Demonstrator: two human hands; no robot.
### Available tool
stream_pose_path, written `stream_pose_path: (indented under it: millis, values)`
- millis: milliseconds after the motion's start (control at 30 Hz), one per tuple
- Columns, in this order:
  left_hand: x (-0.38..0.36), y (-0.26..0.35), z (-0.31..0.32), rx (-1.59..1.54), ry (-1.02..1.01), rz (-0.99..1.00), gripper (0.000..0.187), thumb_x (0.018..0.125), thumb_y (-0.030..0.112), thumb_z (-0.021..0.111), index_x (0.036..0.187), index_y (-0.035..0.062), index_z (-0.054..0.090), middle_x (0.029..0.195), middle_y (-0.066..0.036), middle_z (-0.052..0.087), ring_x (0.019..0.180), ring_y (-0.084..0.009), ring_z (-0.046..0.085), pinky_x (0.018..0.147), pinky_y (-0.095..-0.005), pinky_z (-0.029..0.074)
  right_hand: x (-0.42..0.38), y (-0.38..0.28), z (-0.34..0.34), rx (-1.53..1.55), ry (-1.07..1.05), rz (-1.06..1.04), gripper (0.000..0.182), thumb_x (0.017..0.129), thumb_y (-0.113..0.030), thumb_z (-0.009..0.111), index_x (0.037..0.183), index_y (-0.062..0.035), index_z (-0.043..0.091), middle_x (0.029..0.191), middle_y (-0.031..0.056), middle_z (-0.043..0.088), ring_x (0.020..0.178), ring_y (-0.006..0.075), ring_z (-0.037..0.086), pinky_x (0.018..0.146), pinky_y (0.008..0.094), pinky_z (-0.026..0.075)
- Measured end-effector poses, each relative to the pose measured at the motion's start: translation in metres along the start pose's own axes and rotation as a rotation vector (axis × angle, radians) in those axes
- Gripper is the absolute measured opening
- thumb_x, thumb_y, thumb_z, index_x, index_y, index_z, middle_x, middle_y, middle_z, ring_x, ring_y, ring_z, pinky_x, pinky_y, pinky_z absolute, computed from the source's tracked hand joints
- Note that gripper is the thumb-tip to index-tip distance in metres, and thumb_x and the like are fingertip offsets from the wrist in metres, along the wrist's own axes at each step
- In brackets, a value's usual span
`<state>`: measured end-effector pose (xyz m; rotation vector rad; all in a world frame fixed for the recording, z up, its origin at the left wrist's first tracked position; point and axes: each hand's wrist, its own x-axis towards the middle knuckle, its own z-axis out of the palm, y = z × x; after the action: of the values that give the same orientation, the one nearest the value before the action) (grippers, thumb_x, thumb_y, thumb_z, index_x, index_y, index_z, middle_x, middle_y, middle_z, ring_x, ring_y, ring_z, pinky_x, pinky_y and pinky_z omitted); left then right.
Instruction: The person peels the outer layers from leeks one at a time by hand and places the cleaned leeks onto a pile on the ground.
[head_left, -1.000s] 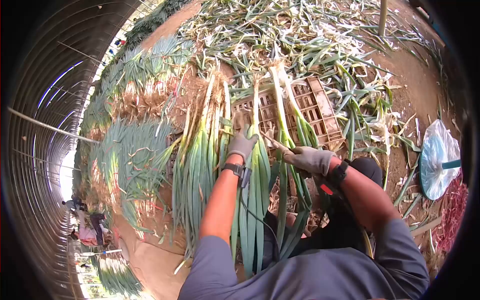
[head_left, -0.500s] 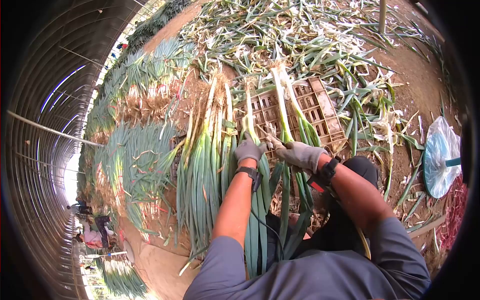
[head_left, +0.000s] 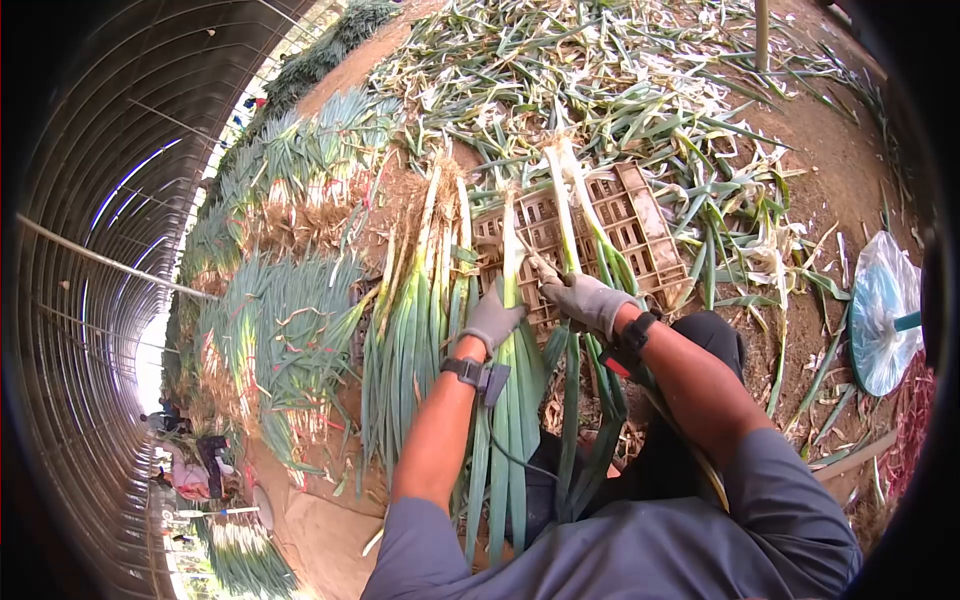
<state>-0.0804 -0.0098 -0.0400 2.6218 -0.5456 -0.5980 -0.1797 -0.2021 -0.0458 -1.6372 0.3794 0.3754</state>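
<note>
My left hand (head_left: pixel 493 318), in a grey glove, is wrapped round the stalk of a green onion (head_left: pixel 509 240), whose roots point away from me. Just to its right, my right hand (head_left: pixel 592 302), also gloved, has its fingers drawn together by that stalk; what they pinch is too small to make out. Two pale-stemmed green onions (head_left: pixel 562 215) lie across an upturned brown plastic crate (head_left: pixel 650 225), partly under my right hand. To the left is a pile of unpeeled green onions (head_left: pixel 412 310) with dry, rooty ends.
Bundled green onions (head_left: pixel 290 310) stand in rows on the left. Stripped leaves (head_left: pixel 560 70) cover the ground beyond the crate. On the right are a blue round object in clear plastic (head_left: pixel 880 315) and red strings (head_left: pixel 910 420). A pole (head_left: pixel 763 35) rises at the back.
My left hand has shifted slightly left and down, and its stalk now shows more white. My right hand has moved a little left. The view has shifted slightly.
</note>
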Motion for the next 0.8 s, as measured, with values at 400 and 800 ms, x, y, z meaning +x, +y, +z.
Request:
stream_pose_path:
  millis: [400,800]
  values:
    - [-0.058,-0.073,0.081,-0.447,0.015,0.113,0.036,0.089,0.014,0.07,0.122,0.0067,0.057,0.098,-0.005,0.065,0.091,-0.018,0.061,0.089,-0.0333,0.05,0.013,0.017,0.025,0.015,0.043,0.032,0.051,0.097,-0.055,0.052,0.086,-0.006,0.06,0.062,0.0027,0.051,0.048,0.0164,0.046,0.044,0.0353,0.037]
    - [-0.084,-0.093,0.083,-0.661,-0.036,0.069,0.051,0.097,0.023,0.069,0.142,0.0051,0.054,0.121,-0.006,0.068,0.108,-0.0162,0.061,0.098,-0.0328,0.047,0.013,0.012,0.034,0.045,-0.022,-0.011,0.052,0.098,-0.062,0.046,0.101,-0.0127,0.059,0.062,0.0005,0.046,0.049,0.0152,0.044,0.046,0.0344,0.038]
